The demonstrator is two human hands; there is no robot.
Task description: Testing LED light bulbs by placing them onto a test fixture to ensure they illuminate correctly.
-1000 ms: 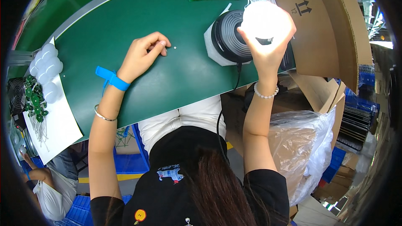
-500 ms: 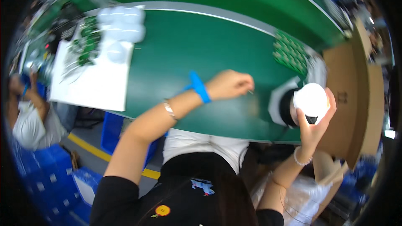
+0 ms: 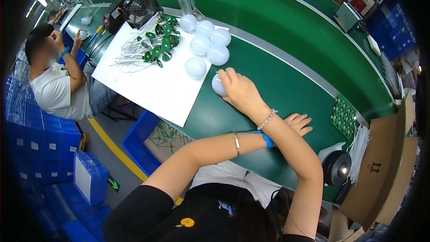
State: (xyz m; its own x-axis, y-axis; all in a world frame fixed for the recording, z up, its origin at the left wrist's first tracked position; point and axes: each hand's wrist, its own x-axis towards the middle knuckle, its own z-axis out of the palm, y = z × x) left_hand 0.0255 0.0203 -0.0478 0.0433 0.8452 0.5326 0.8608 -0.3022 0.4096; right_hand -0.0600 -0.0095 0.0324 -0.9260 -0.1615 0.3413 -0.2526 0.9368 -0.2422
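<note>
**Right hand sets a bulb by the paper**

The right hand [image 3: 239,90], crossed over the left arm, cups a white bulb [image 3: 218,85] on the green surface [image 3: 286,85], beside the white sheet [image 3: 152,80]. The left hand [image 3: 299,123] lies flat, empty, fingers spread.

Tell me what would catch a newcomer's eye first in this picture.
Probably the crossed arms: the right hand reaches over to the left and rests on a white bulb dome at the edge of the white sheet, while the left hand lies flat on the green bench. Behind it, more white domes cluster on the sheet beside green round boards.
</note>
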